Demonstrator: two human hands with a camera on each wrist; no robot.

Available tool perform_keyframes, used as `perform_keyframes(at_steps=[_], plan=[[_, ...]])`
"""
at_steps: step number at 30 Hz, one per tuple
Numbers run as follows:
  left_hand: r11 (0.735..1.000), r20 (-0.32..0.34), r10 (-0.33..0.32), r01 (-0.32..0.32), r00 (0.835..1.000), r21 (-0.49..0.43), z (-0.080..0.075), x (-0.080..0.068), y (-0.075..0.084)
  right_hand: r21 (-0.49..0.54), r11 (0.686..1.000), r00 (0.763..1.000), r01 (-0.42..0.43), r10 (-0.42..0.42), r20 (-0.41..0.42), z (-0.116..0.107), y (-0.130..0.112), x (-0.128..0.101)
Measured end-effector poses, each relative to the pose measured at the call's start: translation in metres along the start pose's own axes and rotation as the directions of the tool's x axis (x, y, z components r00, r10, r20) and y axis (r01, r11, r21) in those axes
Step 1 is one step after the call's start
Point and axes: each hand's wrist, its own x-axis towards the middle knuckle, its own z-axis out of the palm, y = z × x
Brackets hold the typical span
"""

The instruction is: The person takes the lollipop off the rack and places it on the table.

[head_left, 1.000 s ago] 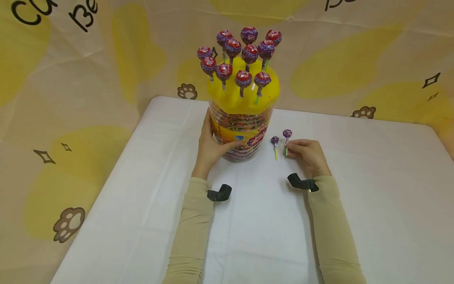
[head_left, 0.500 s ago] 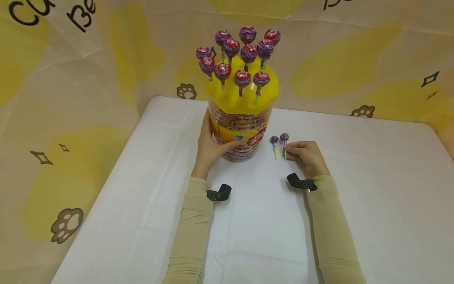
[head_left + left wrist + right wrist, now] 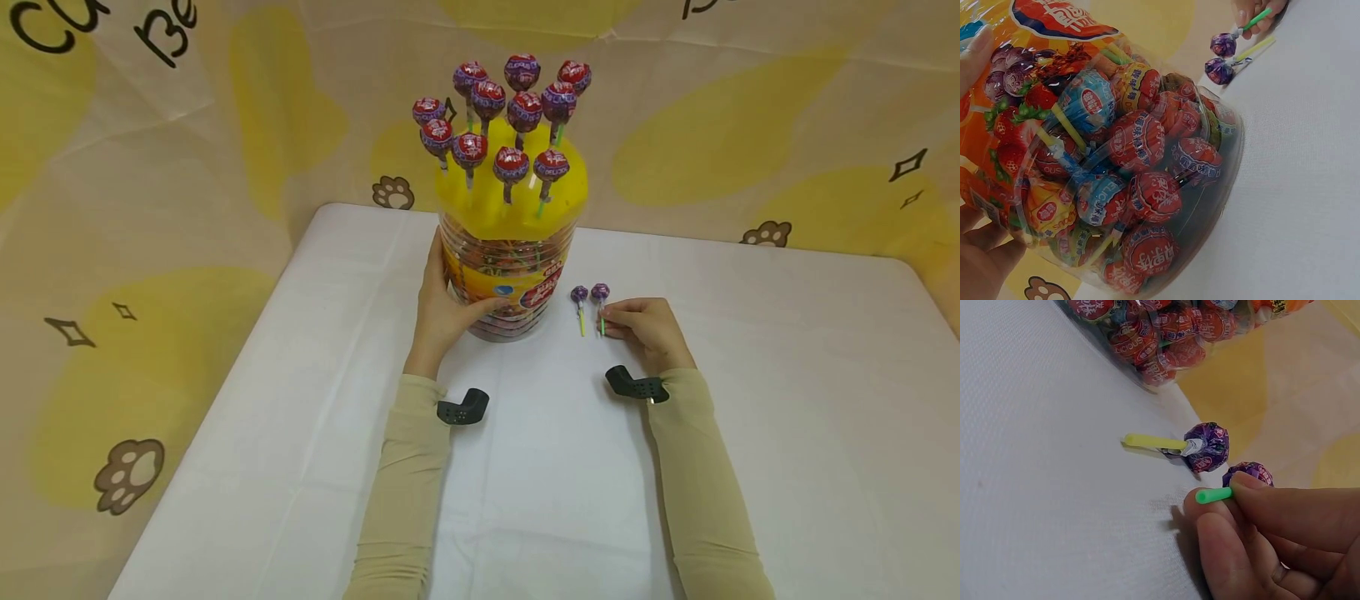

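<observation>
Left hand (image 3: pixel 444 310) pressed flat on the side of the clear lollipop tub (image 3: pixel 510 283), fingers long and straight, thumb round the front. Tub upright on the white table (image 3: pixel 787 400), yellow lid (image 3: pixel 510 212) stuck full of red and purple lollipops (image 3: pixel 512 164). Just right, a purple lollipop with a yellow stick (image 3: pixel 580 305) lying loose (close by, not touching). Right hand (image 3: pixel 647 333) pinching a purple lollipop with a green stick (image 3: pixel 600 305), fingers curled tight on the stick.

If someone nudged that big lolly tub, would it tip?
Probably not easily: the tub looks packed with lollies, so likely heavy, and stands on a broad base. The lollies stuck in its lid may wobble. The left hand also steadies its side.
</observation>
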Motion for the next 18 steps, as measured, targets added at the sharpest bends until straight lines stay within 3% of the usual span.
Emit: perform_keyframes(at_steps=[6, 18], plan=[[1.000, -0.001, 0.014, -0.014, 1.000, -0.002, 0.0006, 0.0000, 0.0002, -0.033, 0.999, 1.000, 0.011, -0.011, 0.018, 0.0003, -0.0006, -0.0013], [1.000, -0.003, 0.007, -0.007, 1.000, 0.011, 0.0011, 0.0003, -0.0015, -0.058, 0.998, 1.000, 0.006, -0.007, -0.021, 0.0022, 0.0002, 0.0005]])
